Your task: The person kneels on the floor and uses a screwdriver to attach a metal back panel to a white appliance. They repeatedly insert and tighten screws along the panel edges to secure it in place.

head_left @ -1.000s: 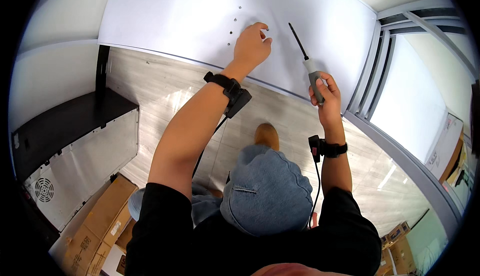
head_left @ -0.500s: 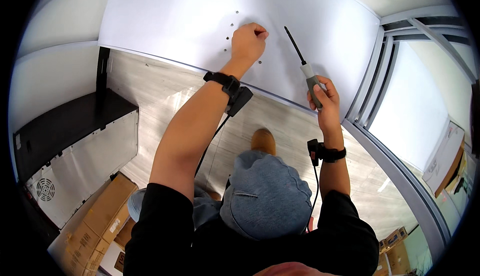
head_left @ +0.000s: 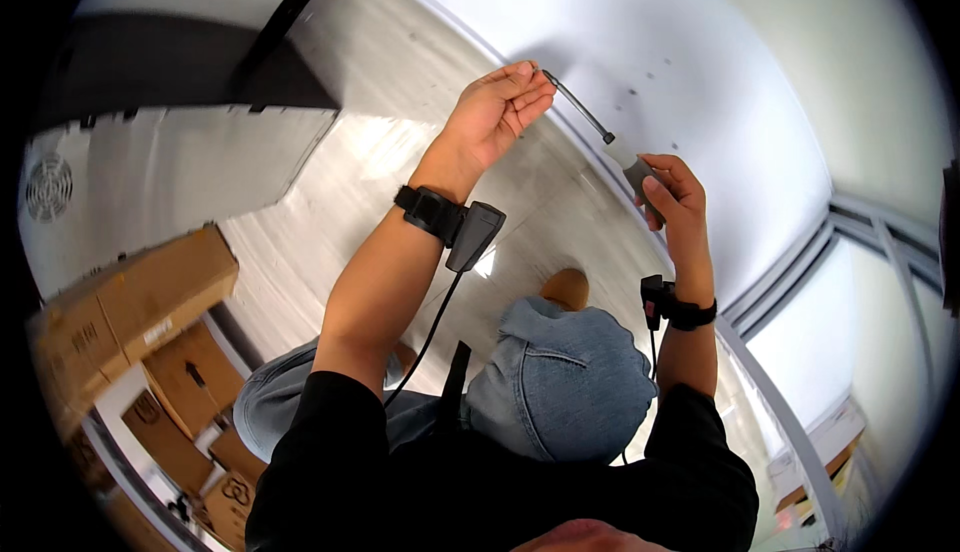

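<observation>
My right hand (head_left: 672,192) grips the grey handle of a screwdriver (head_left: 582,112), whose shaft slants up and left. Its tip meets the fingertips of my left hand (head_left: 492,117), which is turned partly palm up. Thumb and index finger there pinch what looks like a small screw (head_left: 537,71), barely visible at the driver's tip. Several small dark screws (head_left: 649,76) lie scattered on the white panel (head_left: 750,102) beyond my right hand; they are blurred.
Grey metal framing (head_left: 785,257) borders the panel on the right. On the left stands a black-topped metal cabinet (head_left: 180,167) with a round vent. Cardboard boxes (head_left: 155,297) are stacked below it. Pale tiled floor (head_left: 360,182) shows beneath my arms, and a cable (head_left: 425,342) hangs from each wristband.
My left hand has come off the panel and turned palm up to the screwdriver's tip. My right hand has tilted the screwdriver further left. The view has swung left.
</observation>
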Available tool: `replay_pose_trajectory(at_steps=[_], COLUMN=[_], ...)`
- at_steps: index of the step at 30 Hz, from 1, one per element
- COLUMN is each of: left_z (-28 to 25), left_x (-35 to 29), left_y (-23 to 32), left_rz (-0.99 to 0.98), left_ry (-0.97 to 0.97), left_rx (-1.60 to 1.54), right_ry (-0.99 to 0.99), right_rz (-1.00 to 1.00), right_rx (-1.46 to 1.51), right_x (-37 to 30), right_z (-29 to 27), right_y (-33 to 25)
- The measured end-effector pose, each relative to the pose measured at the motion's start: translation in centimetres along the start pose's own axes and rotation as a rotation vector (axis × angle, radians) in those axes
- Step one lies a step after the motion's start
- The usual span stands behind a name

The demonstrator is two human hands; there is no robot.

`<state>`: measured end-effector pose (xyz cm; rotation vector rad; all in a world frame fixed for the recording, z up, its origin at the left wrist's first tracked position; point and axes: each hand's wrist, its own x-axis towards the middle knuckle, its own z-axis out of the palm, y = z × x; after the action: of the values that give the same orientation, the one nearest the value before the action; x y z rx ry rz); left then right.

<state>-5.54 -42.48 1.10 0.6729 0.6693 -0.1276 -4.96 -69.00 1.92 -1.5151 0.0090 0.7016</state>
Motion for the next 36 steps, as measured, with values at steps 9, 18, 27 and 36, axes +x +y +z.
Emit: replay_pose_trajectory(at_steps=[9, 18, 27, 36], left_z=[-11.1, -17.4, -20.7, -23.7], left_x=[-7.3, -12.6, -16.0, -17.5], left_y=[6.9, 10.0, 13.1, 18.7], left_rz=[0.184, 0.275, 0.405, 0.398], left_ry=[0.201, 0.374, 0.451, 0.362], left_rx=[-0.099, -0.041, -0.107, -0.184], right_ry=[-0.324, -0.503, -0.631, -0.614], right_rz=[-0.025, -0.146, -0.376, -0.685], right_rx=[-0.275, -0.563, -0.851, -1.148], right_x=[4.6, 6.2, 6.7, 5.0], right_z=[11.4, 20.2, 27.9, 35.4], right_y=[-2.5, -5.8, -11.3, -16.6])
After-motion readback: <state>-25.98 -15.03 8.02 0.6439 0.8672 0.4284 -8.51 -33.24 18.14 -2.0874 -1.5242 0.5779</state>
